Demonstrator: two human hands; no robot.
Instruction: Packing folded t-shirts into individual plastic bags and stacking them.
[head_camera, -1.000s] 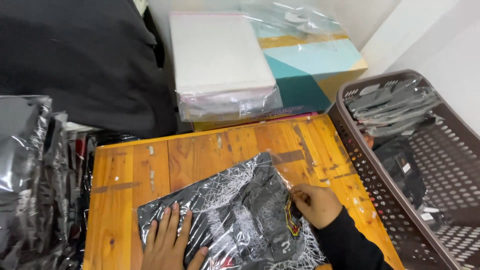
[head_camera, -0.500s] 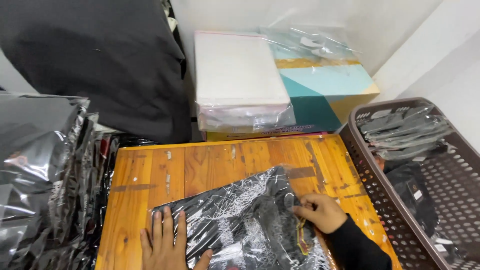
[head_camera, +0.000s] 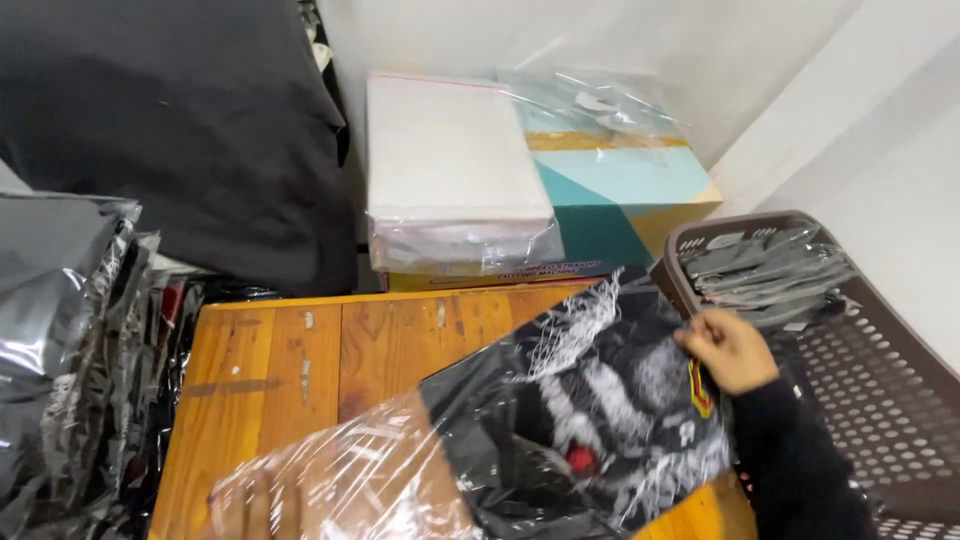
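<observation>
A black garment with a white and red print, sealed in a clear plastic bag (head_camera: 590, 420), is lifted at its right end above the wooden table (head_camera: 320, 350). My right hand (head_camera: 730, 350), in a black sleeve, pinches the bag's upper right corner next to the rim of a brown perforated basket (head_camera: 880, 400). The empty clear end of the bag trails to the lower left. My left hand (head_camera: 255, 505) shows only faintly through that plastic at the bottom edge, too blurred to read its fingers.
Several grey flat packets (head_camera: 770, 270) lie in the basket. Behind the table stand a stack of white-filled clear bags (head_camera: 450, 170) and a teal and yellow box (head_camera: 620, 190). Black fabric (head_camera: 170, 120) hangs at the back left. Bagged dark garments (head_camera: 60, 340) pile up on the left.
The bagged garment lay flat on the table under both hands; my right hand has now lifted its right end up and toward the basket. The view has tilted upward.
</observation>
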